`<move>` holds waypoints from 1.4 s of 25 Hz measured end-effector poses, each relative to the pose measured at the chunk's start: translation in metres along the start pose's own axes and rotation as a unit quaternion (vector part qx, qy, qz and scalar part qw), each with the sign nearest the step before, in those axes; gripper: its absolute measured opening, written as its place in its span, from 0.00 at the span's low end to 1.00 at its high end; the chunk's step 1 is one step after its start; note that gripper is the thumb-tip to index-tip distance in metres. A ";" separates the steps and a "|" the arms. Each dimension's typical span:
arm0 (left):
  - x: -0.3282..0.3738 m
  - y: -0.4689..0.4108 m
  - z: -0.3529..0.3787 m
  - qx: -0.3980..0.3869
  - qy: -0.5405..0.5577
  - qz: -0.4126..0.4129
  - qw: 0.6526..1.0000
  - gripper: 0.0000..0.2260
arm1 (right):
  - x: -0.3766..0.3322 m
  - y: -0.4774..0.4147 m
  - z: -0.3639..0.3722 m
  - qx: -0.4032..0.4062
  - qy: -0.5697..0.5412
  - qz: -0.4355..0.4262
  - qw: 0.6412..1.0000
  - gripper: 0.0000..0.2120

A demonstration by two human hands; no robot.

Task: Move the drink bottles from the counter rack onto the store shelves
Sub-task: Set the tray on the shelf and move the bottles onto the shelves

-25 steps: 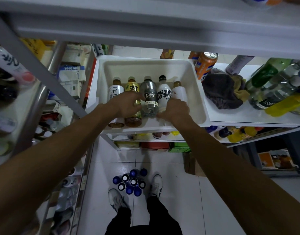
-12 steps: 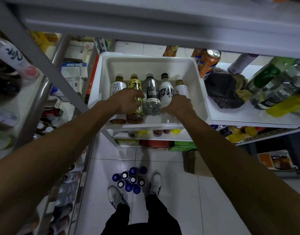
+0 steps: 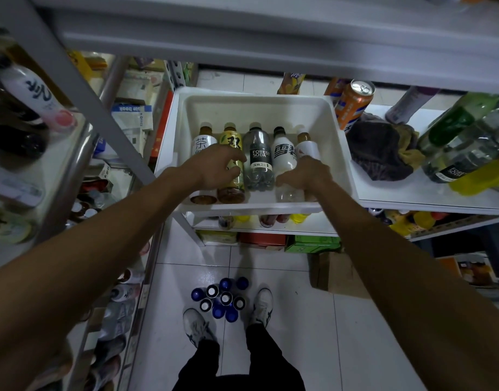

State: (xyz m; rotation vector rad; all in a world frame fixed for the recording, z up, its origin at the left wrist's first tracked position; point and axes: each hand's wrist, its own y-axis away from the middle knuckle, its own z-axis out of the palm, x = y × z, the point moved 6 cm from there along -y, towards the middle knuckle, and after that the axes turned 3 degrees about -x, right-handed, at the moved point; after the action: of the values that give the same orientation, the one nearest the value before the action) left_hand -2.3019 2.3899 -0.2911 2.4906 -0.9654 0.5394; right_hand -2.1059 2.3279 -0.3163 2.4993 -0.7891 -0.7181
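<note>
Since the previous frame, little is changed: 5 bottles (image 3: pixel 256 159) are laid side by side in the white bin (image 3: pixel 337 153), the left hand (image 3: pixel 217 167) curled on the yellow-label bottle (image 3: pixel 232 165), the right hand (image 3: pixel 304 176) clasping the rightmost 2.

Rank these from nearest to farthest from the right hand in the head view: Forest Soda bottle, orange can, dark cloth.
From the right hand:
1. Forest Soda bottle, in the white tray, just to its left.
2. Dark cloth, on the shelf to its right, outside the tray.
3. Orange can, farther back beyond the tray's right corner.
</note>
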 end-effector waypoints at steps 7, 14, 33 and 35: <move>0.011 -0.005 -0.001 0.002 0.061 -0.025 0.998 0.17 | 0.024 0.016 0.006 -0.220 -0.422 0.001 0.879 0.12; 0.024 0.002 0.006 -0.011 0.282 -0.091 0.955 0.13 | -0.002 0.023 0.002 -0.197 -0.404 -0.121 0.885 0.21; 0.030 0.126 0.008 0.086 0.467 -0.149 0.867 0.18 | -0.077 0.082 0.028 -0.240 -0.402 -0.264 0.843 0.25; 0.027 0.154 0.011 0.084 0.469 -0.144 0.867 0.18 | -0.083 0.103 0.041 -0.245 -0.408 -0.261 0.840 0.28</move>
State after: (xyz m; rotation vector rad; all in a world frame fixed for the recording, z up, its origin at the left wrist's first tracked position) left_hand -2.3890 2.2664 -0.2507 2.0016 -0.1567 1.5622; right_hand -2.2296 2.2927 -0.2657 1.8656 -0.0732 -1.9652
